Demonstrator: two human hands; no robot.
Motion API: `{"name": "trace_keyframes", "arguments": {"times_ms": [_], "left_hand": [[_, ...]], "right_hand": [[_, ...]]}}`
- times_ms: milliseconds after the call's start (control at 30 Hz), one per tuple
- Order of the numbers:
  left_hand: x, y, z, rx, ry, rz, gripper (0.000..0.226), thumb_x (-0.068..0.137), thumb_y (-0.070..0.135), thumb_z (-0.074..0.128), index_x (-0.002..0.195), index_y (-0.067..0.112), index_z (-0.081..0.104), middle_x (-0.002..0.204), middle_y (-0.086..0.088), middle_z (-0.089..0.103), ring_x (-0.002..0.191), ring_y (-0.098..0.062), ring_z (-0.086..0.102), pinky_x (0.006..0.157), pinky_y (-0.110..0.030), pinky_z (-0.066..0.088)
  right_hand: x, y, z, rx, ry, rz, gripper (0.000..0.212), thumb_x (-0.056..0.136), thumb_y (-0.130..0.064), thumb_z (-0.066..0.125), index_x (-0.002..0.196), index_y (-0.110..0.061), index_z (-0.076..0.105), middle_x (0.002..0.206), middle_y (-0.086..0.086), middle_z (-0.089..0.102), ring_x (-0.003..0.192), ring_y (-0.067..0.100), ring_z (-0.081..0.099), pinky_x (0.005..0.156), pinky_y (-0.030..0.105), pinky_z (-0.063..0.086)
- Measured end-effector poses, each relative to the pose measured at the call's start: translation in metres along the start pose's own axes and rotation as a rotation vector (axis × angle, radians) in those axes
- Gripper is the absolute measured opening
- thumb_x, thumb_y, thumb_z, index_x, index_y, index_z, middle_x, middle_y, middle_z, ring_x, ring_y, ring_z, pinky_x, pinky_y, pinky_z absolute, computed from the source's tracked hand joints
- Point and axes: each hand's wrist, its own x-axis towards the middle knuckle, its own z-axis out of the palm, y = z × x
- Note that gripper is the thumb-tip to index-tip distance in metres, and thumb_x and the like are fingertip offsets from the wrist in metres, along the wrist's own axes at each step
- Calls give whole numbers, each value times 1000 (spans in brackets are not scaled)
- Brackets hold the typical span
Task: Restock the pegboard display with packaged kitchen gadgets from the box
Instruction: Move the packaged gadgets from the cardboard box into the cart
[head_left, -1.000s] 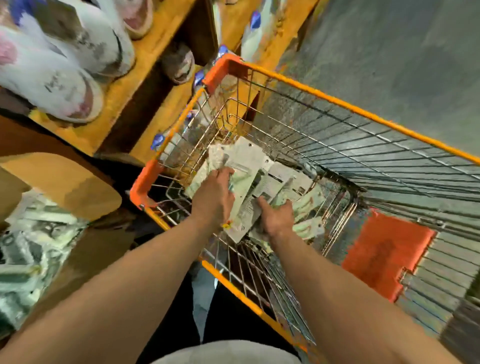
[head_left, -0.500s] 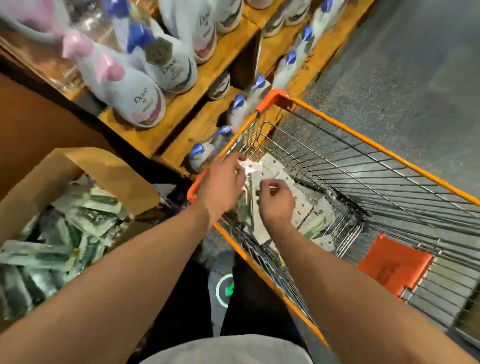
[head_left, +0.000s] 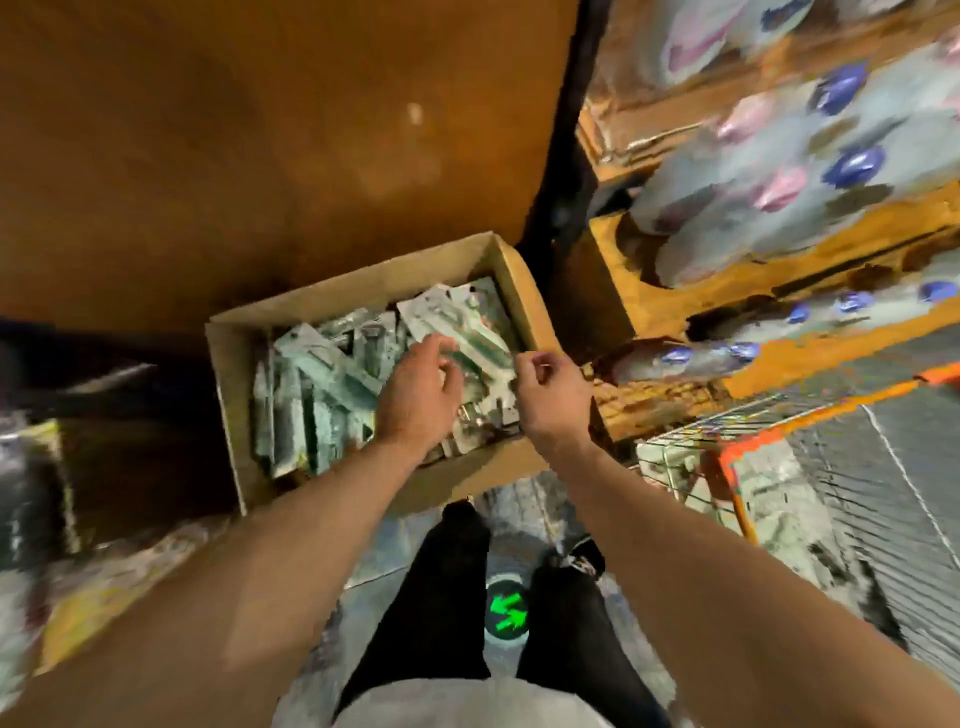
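Cardboard box (head_left: 358, 291) stands just ahead of the person's legs, full of green-and-white packaged gadgets (head_left: 317, 379). The left grip (head_left: 421, 397) is released, its loosely bent fingers touching the top packets. The right grip (head_left: 553, 397) is curled over the box's right side; whether it pinches anything cannot be told.

So the left hand (head_left: 421, 395) and right hand (head_left: 553, 389) are out of the orange wire cart (head_left: 724, 460) now, which sits way off at the right edge, and they're over the open cardboard box (head_left: 228, 395) of packaged gadgets (head_left: 322, 374) instead, no carded packs in their grip anymore.
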Motion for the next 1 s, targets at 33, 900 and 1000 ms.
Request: {"name": "trace_keyframes", "arguments": {"times_ms": [33, 900, 1000], "left_hand": [[-2, -17, -5, -3, -7, -49, 22, 105, 27, 58, 127, 26, 61, 115, -1, 70, 85, -24, 68, 76, -42, 58], [56, -163, 7, 260, -132, -271, 50, 103, 43, 59, 150, 29, 50, 155, -4, 29, 139, -33, 38, 100, -49, 54], [61, -163, 13, 202, -64, -248, 34, 104, 40, 58, 133, 23, 63, 146, -7, 39, 132, -33, 43, 93, -47, 54]], "right_hand": [[0, -3, 15, -24, -40, 6, 22, 101, -35, 54, 94, -17, 64, 71, -8, 62, 71, 15, 63, 59, 22, 40], [59, -3, 166, -790, -111, -256, 48, 98, -36, 50, 142, -15, 49, 139, 10, 51, 124, 32, 49, 105, 44, 41], [77, 8, 158, -887, -98, -213, 68, 99, -47, 54, 155, -18, 31, 162, 12, 32, 147, 35, 29, 120, 46, 26]]}}
